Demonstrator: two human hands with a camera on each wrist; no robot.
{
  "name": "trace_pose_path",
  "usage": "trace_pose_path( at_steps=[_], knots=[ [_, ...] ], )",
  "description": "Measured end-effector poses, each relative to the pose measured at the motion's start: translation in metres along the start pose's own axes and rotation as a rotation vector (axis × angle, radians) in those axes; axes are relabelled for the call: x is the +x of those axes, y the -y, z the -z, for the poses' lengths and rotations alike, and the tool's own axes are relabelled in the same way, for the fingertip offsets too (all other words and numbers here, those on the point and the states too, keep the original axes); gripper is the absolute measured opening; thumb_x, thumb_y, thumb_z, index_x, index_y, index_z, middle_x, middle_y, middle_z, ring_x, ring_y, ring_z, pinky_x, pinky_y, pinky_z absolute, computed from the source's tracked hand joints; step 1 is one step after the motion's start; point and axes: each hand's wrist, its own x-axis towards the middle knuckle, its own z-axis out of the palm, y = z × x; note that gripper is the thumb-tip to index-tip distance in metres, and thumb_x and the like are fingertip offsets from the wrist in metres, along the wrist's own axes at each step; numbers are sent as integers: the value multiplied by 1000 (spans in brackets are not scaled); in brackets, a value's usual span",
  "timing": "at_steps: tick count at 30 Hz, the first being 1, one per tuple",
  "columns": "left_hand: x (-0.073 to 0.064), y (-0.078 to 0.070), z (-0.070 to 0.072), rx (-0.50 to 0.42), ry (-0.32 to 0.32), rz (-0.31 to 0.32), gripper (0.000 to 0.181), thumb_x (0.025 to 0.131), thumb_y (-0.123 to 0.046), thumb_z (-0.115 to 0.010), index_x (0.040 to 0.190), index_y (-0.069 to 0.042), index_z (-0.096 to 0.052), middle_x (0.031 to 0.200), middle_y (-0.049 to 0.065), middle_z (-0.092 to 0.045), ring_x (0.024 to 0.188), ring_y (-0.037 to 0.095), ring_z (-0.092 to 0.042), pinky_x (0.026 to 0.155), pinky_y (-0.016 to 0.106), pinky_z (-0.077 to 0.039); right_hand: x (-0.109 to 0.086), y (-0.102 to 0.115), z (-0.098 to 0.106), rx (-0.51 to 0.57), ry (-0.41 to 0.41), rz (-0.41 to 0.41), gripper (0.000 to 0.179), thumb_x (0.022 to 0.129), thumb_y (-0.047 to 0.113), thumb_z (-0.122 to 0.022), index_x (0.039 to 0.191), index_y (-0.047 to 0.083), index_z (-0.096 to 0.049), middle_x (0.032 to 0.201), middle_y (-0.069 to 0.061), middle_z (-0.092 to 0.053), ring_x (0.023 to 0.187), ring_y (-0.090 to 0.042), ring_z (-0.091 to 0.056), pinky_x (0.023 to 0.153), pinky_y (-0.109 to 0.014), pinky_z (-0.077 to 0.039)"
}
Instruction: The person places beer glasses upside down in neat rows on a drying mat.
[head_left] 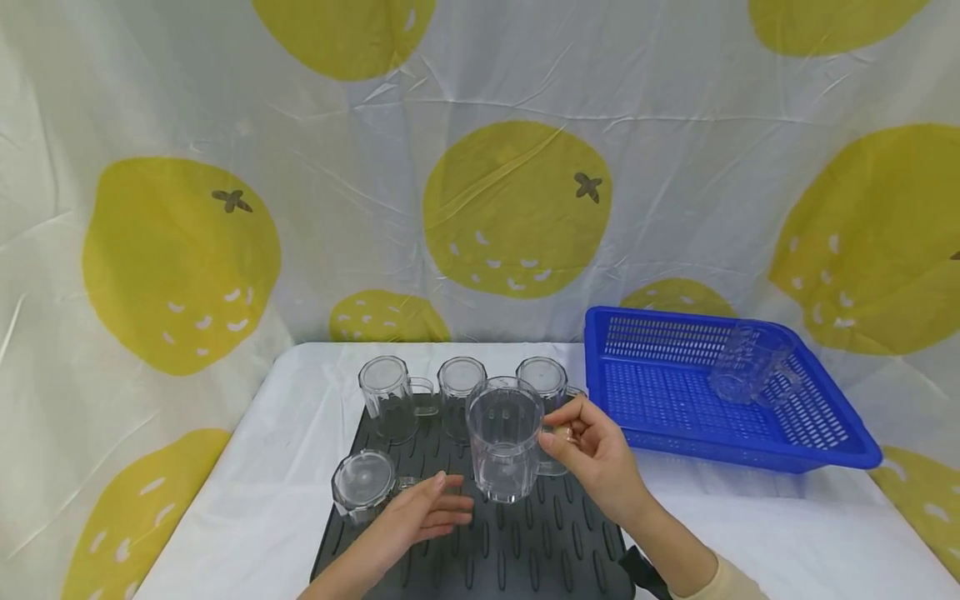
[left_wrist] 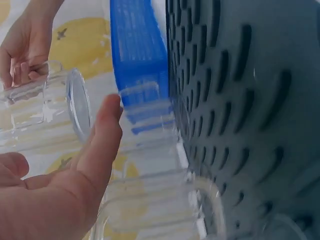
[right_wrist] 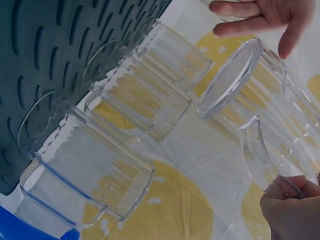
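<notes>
My right hand (head_left: 596, 454) pinches the handle of a clear glass mug (head_left: 504, 442), raised above the front half of a dark ribbed drying mat (head_left: 525, 567). In the right wrist view, fingers of the right hand (right_wrist: 292, 210) grip the handle's end. Beside the mug, my left hand (head_left: 427, 510) reaches in with straight fingers, holding nothing. The left wrist view shows a gap between this hand (left_wrist: 65, 195) and the raised mug (left_wrist: 45, 110). One clear mug (head_left: 363, 482) stands on the mat left of my left hand, which partly covers its handle.
Three clear mugs stand along the mat's back edge: a left one (head_left: 386, 400), a middle one (head_left: 457, 400) and a right one (head_left: 543, 379), partly hidden. A blue plastic basket (head_left: 637, 358) at the right holds another mug (head_left: 750, 362), tipped over. Behind hangs a lemon-print cloth (head_left: 675, 167).
</notes>
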Motion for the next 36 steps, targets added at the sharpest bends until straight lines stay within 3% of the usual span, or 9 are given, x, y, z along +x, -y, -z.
trace_pose_path(
  at_steps=[2,4,8,13,20,22,29,32,36],
  knots=[
    [4,0,-1,-87,42,83,80,103,-55,-32,143,13,-33,125,26,-60,113,35,-61,97,44,-48,-1,-2,-1,10,20,20,16,91,-16,-52,105,-9,-52,75,2,-47,58,-17,-35,51,-29,-36],
    [7,0,-2,-155,73,126,88,100,-61,-32,145,14,-29,122,25,-62,110,34,-63,94,42,-50,-2,-5,-2,16,44,40,15,91,-17,-52,105,-12,-50,73,-1,-45,57,-20,-33,49,-32,-33],
    [14,-3,-2,-206,106,131,93,100,-63,-29,146,17,-20,115,24,-66,105,32,-66,92,40,-51,-4,-8,-3,7,80,60,15,91,-18,-51,105,-15,-48,70,-8,-42,54,-23,-32,47,-34,-33],
    [18,-9,0,-176,125,130,92,100,-63,-29,144,18,-24,108,22,-69,99,29,-69,88,38,-53,-7,-12,-3,-6,92,67,16,89,-19,-52,104,-14,-48,69,-10,-40,53,-23,-32,44,-34,-32],
    [24,-9,0,-171,152,131,86,99,-65,-26,130,10,-53,102,19,-71,93,25,-70,83,35,-56,-9,-14,-7,24,130,72,11,89,-18,-53,98,-12,-51,72,-11,-46,56,-22,-36,44,-33,-34],
    [25,-8,-1,-170,145,135,83,100,-64,-25,130,8,-54,101,19,-71,92,24,-71,82,34,-56,-9,-14,-9,31,149,79,6,90,-15,-53,95,-10,-52,72,-11,-46,56,-22,-37,45,-33,-35],
    [30,-7,-4,-197,59,163,79,100,-61,-33,149,1,-36,112,16,-67,99,32,-68,87,50,-53,-11,-14,-14,69,234,83,8,94,-12,-49,92,-6,-54,66,-12,-42,53,-23,-35,42,-33,-34],
    [31,-6,-3,-247,126,177,79,99,-62,-35,146,2,-37,108,13,-69,96,26,-69,86,46,-54,-12,-16,-14,60,268,105,12,93,-14,-49,90,-3,-54,66,-10,-41,51,-22,-34,40,-32,-33],
    [33,-5,-3,-352,280,204,73,98,-62,-36,138,-2,-46,96,8,-71,84,14,-70,73,30,-55,-12,-20,-13,26,323,159,19,90,-18,-50,85,0,-51,64,-7,-39,49,-20,-33,39,-25,-33]
  ],
)
